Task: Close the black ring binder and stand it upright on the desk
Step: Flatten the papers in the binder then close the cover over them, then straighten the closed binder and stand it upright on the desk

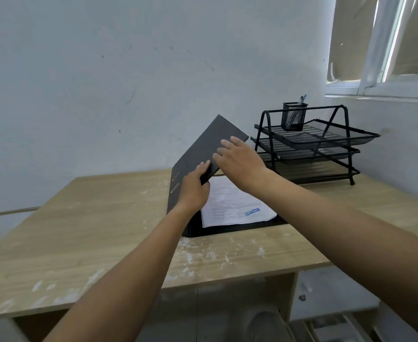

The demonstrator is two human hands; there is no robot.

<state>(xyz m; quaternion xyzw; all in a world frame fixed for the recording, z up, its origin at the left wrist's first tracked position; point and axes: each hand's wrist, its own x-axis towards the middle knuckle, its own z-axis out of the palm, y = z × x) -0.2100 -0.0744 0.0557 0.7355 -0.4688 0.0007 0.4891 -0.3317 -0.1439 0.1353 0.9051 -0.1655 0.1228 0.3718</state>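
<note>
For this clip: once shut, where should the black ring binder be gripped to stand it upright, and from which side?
Probably by the spine, from the person's left. The cover hinges there, so clamping near the spine keeps both boards and the papers together while tipping it upright on the desk.

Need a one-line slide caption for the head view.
Both hands, left and right, fold the black binder's cover down over its stamped paper.
</note>
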